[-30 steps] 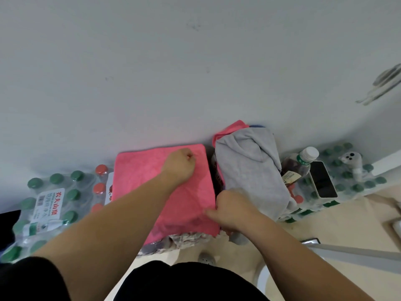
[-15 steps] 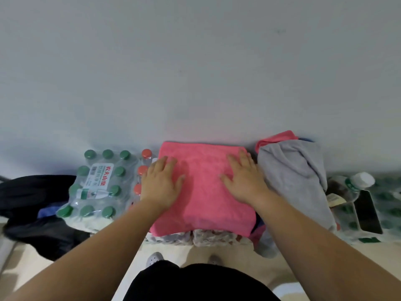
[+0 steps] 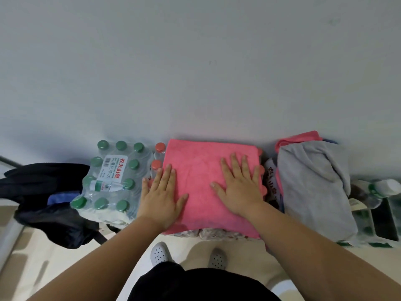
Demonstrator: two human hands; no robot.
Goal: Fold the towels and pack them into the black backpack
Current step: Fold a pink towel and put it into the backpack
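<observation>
Pink towel (image 3: 201, 181) flat atop red-capped bottle pack (image 3: 160, 147), L hand (image 3: 161, 198) & R hand (image 3: 240, 190) pressing it, fingers spread, green-capped pack (image 3: 108, 181) labelled 农夫山泉 at left, black backpack (image 3: 43, 192) beyond, grey towel (image 3: 312, 187) at right.

Folded towel (image 3: 206, 192) solid coral-pink, no print; grey towel (image 3: 314, 192) plain pale grey, a second pink cloth (image 3: 300, 137) showing at its far edge. Backpack (image 3: 43, 187) black with a blue patch (image 3: 59, 197); bottle pack (image 3: 108, 185) clear, green-capped, white label with red characters; neighbouring caps (image 3: 160, 147) red. Wall (image 3: 195, 61) flat pale blue-grey, floor (image 3: 191, 250) cream, clogs (image 3: 159, 254) light grey dotted with dark holes.
</observation>
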